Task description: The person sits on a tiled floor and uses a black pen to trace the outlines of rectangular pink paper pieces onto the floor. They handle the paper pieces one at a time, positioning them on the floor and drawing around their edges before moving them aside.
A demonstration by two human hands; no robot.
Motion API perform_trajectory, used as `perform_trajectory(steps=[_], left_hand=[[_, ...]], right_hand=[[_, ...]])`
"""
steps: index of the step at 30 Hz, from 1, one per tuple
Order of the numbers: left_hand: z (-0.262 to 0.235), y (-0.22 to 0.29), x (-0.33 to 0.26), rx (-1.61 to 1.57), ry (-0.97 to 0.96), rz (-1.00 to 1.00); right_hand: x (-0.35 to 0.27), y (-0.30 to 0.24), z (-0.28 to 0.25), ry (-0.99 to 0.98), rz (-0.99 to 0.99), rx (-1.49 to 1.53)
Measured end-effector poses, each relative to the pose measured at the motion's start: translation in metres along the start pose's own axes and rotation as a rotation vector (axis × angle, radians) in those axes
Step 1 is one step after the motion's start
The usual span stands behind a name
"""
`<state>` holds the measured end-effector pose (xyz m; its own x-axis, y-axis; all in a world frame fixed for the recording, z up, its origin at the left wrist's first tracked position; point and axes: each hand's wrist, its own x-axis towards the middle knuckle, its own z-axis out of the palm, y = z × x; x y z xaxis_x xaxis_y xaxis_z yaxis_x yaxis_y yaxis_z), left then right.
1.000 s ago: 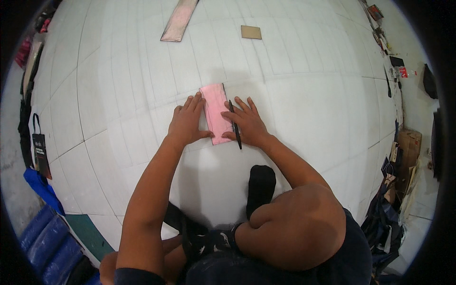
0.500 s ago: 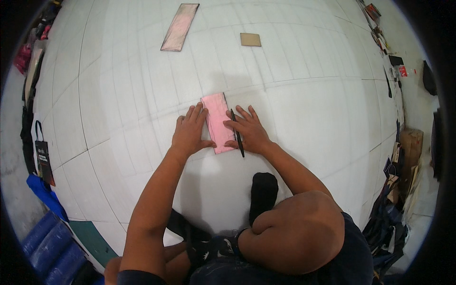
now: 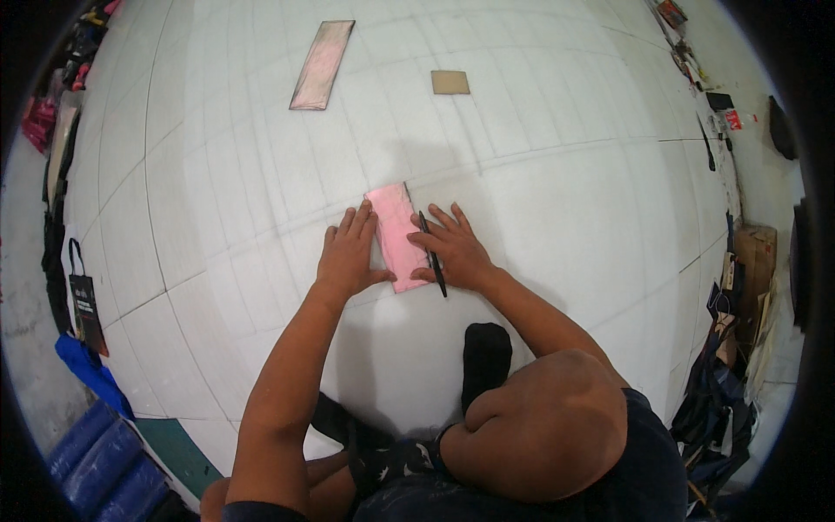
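A flat pink rectangular piece (image 3: 397, 233), with dark marks along its edges, lies on the pale sheeted surface in front of me. My left hand (image 3: 350, 252) rests on its left edge, fingers stretched forward and thumb at the near corner. On the opposite edge lies my right hand (image 3: 456, 247), fingers spread, with thumb and a fingertip touching the pink piece. A black pen (image 3: 434, 261) is tucked among the right hand's fingers, slanting along the right edge of the piece.
Farther off lie a long pink strip with dark edges (image 3: 323, 66) and a small tan rectangle (image 3: 450, 83). Blue rolls (image 3: 97, 461) and a black bag (image 3: 85, 309) are at the left. Dark cloth (image 3: 709, 404) and a cardboard box (image 3: 755, 261) line the right side.
Everything on the surface sits slightly lower in the picture, as the view has tilted. Both hands keep their places on the pink piece, and the pen stays in the right hand.
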<state>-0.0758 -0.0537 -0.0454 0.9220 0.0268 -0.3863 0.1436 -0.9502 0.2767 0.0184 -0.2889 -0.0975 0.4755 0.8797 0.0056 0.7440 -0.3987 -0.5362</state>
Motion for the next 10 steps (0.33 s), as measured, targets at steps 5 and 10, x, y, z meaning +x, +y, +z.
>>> perform_trajectory(steps=[5, 10], left_hand=[[-0.01, 0.009, 0.007, 0.043, -0.08, -0.041], [-0.015, 0.02, 0.015, 0.243, -0.119, -0.004]], right_hand=[[0.001, 0.0, 0.0, 0.003, -0.013, 0.0], [0.002, 0.0, -0.003, -0.045, -0.016, -0.039]])
